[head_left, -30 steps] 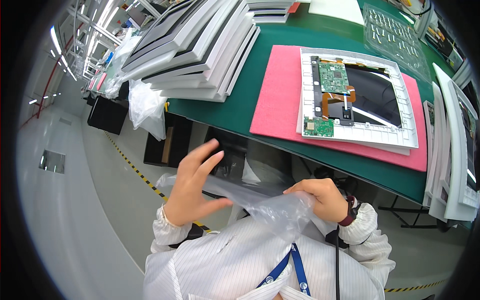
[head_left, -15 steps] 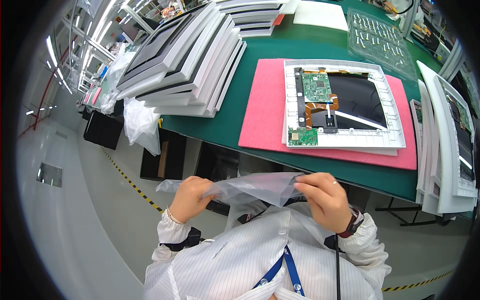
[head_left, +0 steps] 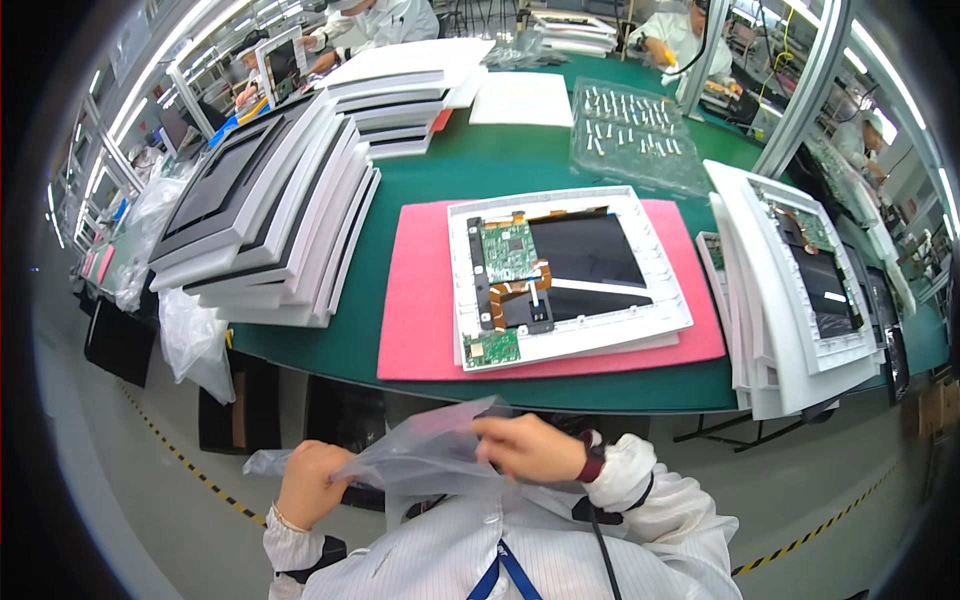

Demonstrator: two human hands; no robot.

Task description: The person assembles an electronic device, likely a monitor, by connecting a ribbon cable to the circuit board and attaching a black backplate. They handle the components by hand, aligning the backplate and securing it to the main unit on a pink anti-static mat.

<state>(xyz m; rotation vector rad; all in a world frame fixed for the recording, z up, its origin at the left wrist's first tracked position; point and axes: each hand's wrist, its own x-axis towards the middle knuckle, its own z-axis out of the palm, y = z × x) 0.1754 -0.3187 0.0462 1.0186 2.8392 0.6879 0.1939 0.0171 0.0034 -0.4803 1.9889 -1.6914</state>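
R hand (head_left: 530, 447) sits closer to L hand (head_left: 313, 482) than 0.5 s ago; the view has swung up, so the bench (head_left: 450, 165) lies lower in it & more of the co-workers (head_left: 395, 22) show beyond.

Betw. the two hangs clear plastic film (head_left: 420, 455), on the near side of the bench, below its edge. L hand is clenched round the film's L part, w/ a loose tail past the fist; R hand pinches the R end, fingertips partly hidden.

Risks (judged): film may tear or slip under uneven pull, b/c it looks thin & bunched; its tail could snag. Static or a brush from it could harm the bare green circuit boards (head_left: 510, 250) & orange flex cables (head_left: 496, 312) of the open display unit (head_left: 590, 250), flat on the pink pad (head_left: 420, 290). If bumped, the near stack (head_left: 280, 215) could slide, b/c its layers sit skewed.

Counts: hands, 2; film, 1 pc.; display unit on pad, 1, w/ 2 boards; pad, 1; stacks, 3, incl. far stack (head_left: 395, 105) & back stack (head_left: 575, 32), layers ea. uncertain; white sheet (head_left: 520, 98), 1; clear tray (head_left: 625, 172), 1, its small parts (head_left: 597, 145) too tiny to count; leaning units (head_left: 755, 300) at R, several, exact no. hidden; co-workers, at least 4.
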